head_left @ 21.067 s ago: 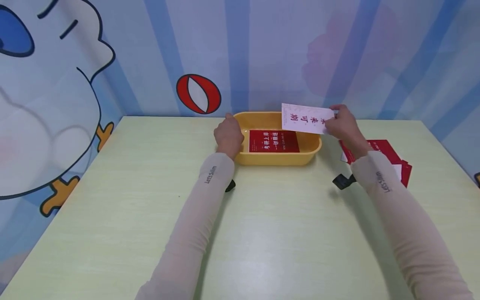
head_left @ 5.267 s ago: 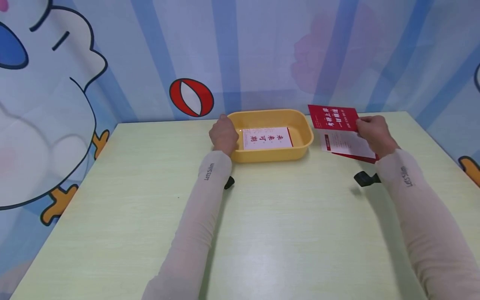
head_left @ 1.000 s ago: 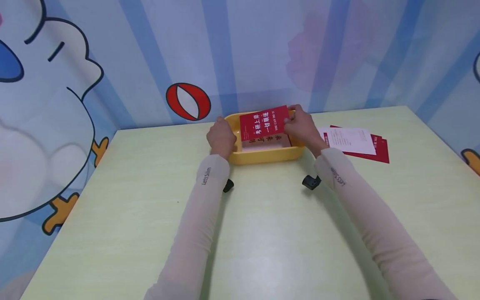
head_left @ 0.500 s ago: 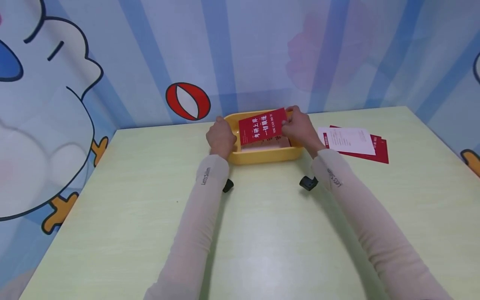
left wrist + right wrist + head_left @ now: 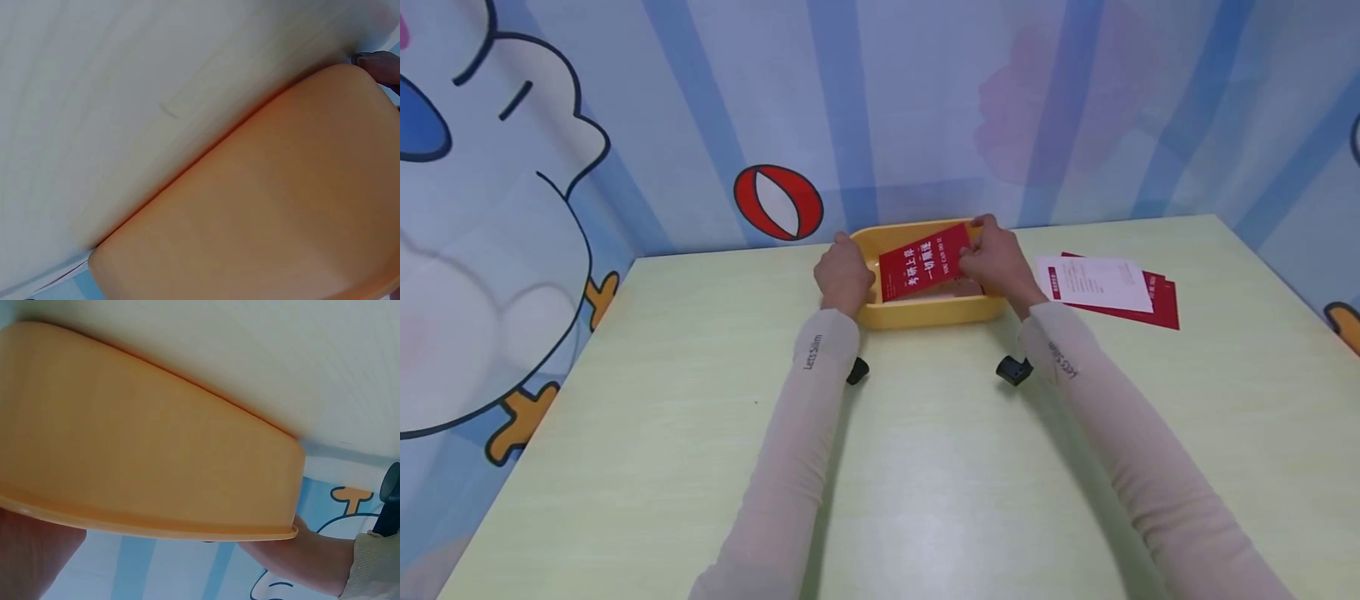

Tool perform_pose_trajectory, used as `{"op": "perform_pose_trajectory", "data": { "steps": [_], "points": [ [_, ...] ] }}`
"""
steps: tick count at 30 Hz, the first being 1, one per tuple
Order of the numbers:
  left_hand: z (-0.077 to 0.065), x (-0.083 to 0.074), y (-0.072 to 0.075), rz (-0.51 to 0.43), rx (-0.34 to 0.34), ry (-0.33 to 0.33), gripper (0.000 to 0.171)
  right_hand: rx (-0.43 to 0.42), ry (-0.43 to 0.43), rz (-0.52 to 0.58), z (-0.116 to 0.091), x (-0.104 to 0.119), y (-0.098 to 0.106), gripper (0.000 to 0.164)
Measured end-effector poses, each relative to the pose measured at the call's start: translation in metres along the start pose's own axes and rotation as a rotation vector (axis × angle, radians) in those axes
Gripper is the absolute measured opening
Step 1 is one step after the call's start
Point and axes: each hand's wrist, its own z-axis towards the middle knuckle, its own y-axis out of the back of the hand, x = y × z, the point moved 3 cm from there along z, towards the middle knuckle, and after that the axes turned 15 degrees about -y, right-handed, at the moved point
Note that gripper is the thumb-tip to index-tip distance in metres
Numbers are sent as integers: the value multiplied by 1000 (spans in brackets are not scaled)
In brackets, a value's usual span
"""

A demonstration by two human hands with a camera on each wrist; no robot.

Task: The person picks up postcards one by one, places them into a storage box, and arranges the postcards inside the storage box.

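Note:
My left hand (image 5: 844, 273) grips the left end of a yellow plastic basin (image 5: 932, 315) that stands near the back of the table. Between thumb and fingers of my right hand (image 5: 998, 260) is the right edge of a red card (image 5: 922, 261) with white lettering. This card slants inside the basin, its left lower corner down near the front wall. Beneath it, part of a pale card (image 5: 961, 288) shows on the basin floor. Both wrist views mostly show the basin's outer wall (image 5: 150, 431); the right wrist view also catches my left hand (image 5: 275, 550) at the far rim.
Right of the basin lies a loose pile of cards, a white printed card (image 5: 1097, 282) over red cards (image 5: 1165, 304). The pale wooden table (image 5: 910, 467) ends at a cartoon-printed backdrop (image 5: 925, 108). A black wrist camera (image 5: 1015, 370) hangs under the right forearm.
My right hand has shifted slightly left and lowered the red card deeper into the basin, covering more of the pale card. My left hand has stayed on the basin's end.

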Motion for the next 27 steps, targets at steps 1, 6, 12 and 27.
{"op": "perform_pose_trajectory", "data": {
  "steps": [1,6,12,27],
  "points": [
    [-1,0,0,0,-1,2,56,-4,3,-3,0,0,0,66],
    [-2,0,1,-3,-2,0,55,-10,13,-8,-1,0,-1,64],
    [1,1,0,-10,0,-6,55,-31,9,-36,2,-1,-2,64],
    [-1,2,1,-17,4,0,53,-70,-21,-138,8,-2,-10,66]
  ]
}}
